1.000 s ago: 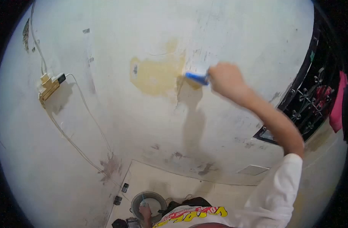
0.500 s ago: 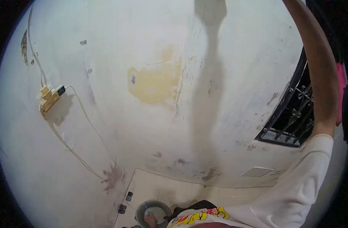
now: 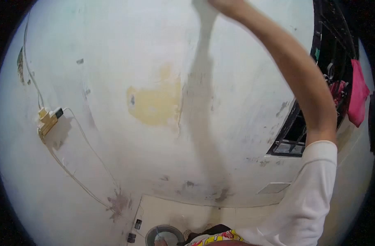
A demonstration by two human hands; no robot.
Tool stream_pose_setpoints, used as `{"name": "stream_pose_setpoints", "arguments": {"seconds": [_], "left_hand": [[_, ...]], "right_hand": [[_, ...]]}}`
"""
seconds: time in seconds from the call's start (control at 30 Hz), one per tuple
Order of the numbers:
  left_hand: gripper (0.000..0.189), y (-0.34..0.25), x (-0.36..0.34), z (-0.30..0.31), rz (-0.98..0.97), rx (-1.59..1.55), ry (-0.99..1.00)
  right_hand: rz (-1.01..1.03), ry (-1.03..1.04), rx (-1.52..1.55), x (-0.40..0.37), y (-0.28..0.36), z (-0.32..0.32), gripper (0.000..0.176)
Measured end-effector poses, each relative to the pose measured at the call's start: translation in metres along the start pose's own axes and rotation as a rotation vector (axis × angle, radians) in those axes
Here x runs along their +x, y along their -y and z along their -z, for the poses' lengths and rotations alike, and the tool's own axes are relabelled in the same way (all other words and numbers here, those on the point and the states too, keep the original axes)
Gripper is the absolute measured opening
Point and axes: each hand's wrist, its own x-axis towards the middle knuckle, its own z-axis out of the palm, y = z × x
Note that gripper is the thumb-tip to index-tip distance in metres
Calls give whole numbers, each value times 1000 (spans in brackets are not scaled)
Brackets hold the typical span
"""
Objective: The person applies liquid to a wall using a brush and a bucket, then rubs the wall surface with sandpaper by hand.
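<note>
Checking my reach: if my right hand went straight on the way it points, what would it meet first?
Likely just the white wall: the right hand points up along it, blurred, and nothing else shows before the picture's top edge.

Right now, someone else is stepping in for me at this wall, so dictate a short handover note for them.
Right hand: raised high against the wall, blurred; grip unclear.
Left hand: low at the bucket, mostly cut off.
Done: wall mostly white around the raised hand.
Left: yellow patch shows bare; dark stains low near the floor.
Mind the plug block and cable on the left.
</note>
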Motion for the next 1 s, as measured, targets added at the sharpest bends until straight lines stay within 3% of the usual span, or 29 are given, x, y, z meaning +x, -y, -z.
{"name": "stream_pose_setpoints", "arguments": {"seconds": [0.03, 0.07, 0.1, 0.13, 0.17, 0.2, 0.23, 0.4, 0.53, 0.67, 0.77, 0.83, 0.97, 1.0], "left_hand": [[42, -8, -1, 0, 10, 3, -8], [41, -14, -2, -1, 13, 12, -11], [41, -19, -3, -1, 19, 13, -14], [41, -21, -4, -1, 17, 19, -15], [40, -23, -5, -1, 15, 24, -17], [40, -24, -6, -1, 12, 31, -21], [39, -26, -8, 0, 8, 40, -24], [38, -29, -26, 15, -15, 85, -90], [42, 8, -6, 14, -1, 167, 193], [43, 13, -36, 29, -68, 36, 32], [44, 26, -35, 29, 6, 130, -15], [44, 62, -25, 16, -153, 18, 50], [43, 33, -33, 32, -134, 87, -21], [40, 25, -34, 36, -100, -49, 21]], "right_hand": [[-22, 150, 45, -22, 24, 10, 16], [-21, 95, 480, -54, 46, 45, 13], [265, 20, 322, -75, 58, 31, 15], [276, 99, 386, -96, 81, 25, 13], [352, 303, 348, -117, 102, 44, 13], [280, 283, 468, -146, 124, 47, 12], [426, 443, 338, -163, 143, 53, 8], [474, 751, 428, -239, 211, 75, 6], [475, 857, 808, -320, 255, 54, 9], [433, 877, 915, -404, 270, 28, 9], [265, 1055, 859, -416, 268, 21, 12], [-68, 851, 912, -416, 257, 25, 25], [-370, 821, 793, -412, 205, 40, 29], [-523, 735, 820, -420, 183, 44, 29]]}}
